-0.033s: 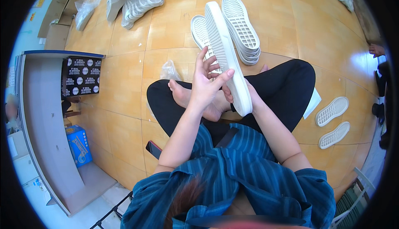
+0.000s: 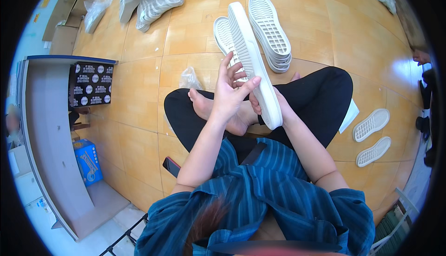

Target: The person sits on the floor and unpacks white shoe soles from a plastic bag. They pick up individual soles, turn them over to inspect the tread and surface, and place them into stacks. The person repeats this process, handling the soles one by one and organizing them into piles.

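— Where was the white shoe sole (image 2: 253, 56)?

— Held up on edge above the crossed legs (image 2: 320, 93), its near end gripped by the right hand (image 2: 272, 109), mostly hidden behind it. The left hand (image 2: 230, 93) lay against its left side, fingers (image 2: 232, 72) spread, thumb pressed to the edge.

— What could have gone wrong?

— I judged the long far end unsupported; a loose grip could have let it tip onto the stack of soles (image 2: 272, 33) just beyond, on the wooden floor (image 2: 139, 112).

— Anything else nearby?

— A clear plastic bag (image 2: 190, 77) to the left, two single soles (image 2: 371, 137) to the right, and a black phone (image 2: 171, 166) near the left elbow, which a shifting arm might have knocked.
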